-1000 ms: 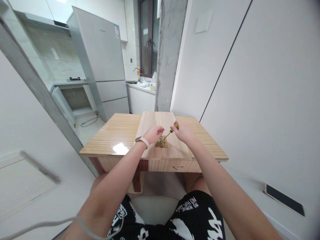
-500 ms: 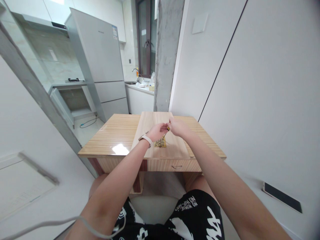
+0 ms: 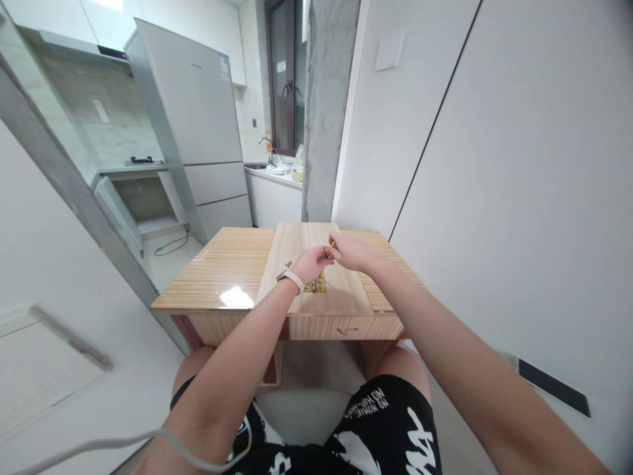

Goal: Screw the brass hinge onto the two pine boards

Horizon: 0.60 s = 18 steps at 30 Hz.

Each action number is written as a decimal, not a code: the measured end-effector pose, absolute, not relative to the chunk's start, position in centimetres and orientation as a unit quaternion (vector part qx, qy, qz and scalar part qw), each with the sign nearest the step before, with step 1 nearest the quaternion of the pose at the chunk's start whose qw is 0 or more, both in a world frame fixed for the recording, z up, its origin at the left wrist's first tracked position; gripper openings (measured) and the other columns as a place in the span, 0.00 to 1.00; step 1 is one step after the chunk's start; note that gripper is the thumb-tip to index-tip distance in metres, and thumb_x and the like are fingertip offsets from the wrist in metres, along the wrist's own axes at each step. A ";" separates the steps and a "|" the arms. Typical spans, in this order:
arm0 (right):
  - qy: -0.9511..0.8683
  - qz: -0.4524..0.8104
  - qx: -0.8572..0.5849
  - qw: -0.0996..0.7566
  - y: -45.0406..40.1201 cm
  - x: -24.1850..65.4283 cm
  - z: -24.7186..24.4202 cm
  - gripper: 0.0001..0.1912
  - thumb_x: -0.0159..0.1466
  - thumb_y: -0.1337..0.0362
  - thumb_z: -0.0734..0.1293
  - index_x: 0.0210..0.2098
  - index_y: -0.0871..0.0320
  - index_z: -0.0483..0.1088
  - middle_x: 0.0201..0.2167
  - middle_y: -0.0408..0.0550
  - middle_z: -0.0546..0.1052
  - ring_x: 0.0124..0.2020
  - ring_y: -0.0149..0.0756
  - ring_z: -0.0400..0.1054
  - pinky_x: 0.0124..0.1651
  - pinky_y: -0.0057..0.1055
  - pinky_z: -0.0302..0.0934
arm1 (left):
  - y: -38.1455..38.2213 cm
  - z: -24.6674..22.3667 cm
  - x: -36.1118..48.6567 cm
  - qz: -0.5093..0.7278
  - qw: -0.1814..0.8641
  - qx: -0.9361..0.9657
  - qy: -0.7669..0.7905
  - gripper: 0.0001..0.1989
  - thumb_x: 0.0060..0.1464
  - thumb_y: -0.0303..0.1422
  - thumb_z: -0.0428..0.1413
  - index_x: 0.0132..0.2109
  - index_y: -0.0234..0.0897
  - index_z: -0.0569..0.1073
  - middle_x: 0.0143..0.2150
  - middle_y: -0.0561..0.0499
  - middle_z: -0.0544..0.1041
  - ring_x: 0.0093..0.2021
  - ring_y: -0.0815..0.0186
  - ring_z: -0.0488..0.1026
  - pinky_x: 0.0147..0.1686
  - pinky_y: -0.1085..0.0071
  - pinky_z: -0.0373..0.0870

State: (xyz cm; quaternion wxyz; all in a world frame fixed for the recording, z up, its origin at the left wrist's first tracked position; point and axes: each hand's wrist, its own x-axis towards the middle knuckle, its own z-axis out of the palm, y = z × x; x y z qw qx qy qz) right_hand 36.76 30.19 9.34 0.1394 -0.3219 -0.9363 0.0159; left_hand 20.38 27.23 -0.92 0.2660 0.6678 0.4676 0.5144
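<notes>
My right hand (image 3: pixel 346 251) is closed around the yellow-and-black handle of a screwdriver (image 3: pixel 333 247) above the wooden boards. Fingers of my left hand (image 3: pixel 314 262) are pinched together at the lower end of the same screwdriver, hiding its shaft and tip; a small screw there cannot be made out. Just below lies a brass hinge (image 3: pixel 316 285), partly covered by my left hand and wrist, across the seam between two pale wooden boards (image 3: pixel 341 297). Another small metal piece (image 3: pixel 288 264) shows beside my left wrist on the left board.
The boards lie on a glossy striped wooden table (image 3: pixel 208 277) with a drawer (image 3: pixel 347 328) in front. A pale cable (image 3: pixel 99 441) crosses at lower left. A white wall (image 3: pixel 494 198) stands close on the right; a fridge (image 3: pixel 198 112) is behind.
Both hands have shifted slightly, my left fingers closer against the screwdriver. Its shaft, seen before over the hinge, is now hidden. The whole view has moved a little.
</notes>
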 end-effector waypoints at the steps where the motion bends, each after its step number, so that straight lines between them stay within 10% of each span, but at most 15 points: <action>1: -0.930 0.007 -0.336 0.149 30.0 36.7 9.5 0.11 0.70 0.57 0.65 0.47 0.56 0.70 0.40 0.54 0.81 0.38 0.41 0.73 0.37 0.31 0.56 | 27.3 -1.1 20.4 0.520 0.262 0.665 0.468 0.09 0.57 0.22 0.58 0.45 0.33 0.78 0.44 0.44 0.84 0.46 0.61 0.82 0.52 0.64 0.77; 8: -0.887 -0.058 -0.425 0.172 29.4 36.1 10.5 0.19 0.68 0.50 0.67 0.40 0.60 0.76 0.39 0.63 0.81 0.43 0.48 0.75 0.43 0.35 0.63 | 27.5 -1.3 21.1 0.543 0.233 0.625 0.510 0.18 0.53 0.22 0.62 0.51 0.36 0.78 0.51 0.43 0.83 0.53 0.58 0.80 0.57 0.60 0.76; 18: -0.871 -0.033 -0.456 0.179 28.7 34.9 10.6 0.23 0.70 0.48 0.65 0.40 0.63 0.78 0.39 0.67 0.81 0.43 0.51 0.76 0.43 0.36 0.65 | 26.5 -0.6 21.9 0.545 0.117 0.581 0.593 0.07 0.51 0.30 0.66 0.37 0.36 0.76 0.37 0.48 0.83 0.37 0.63 0.80 0.41 0.67 0.76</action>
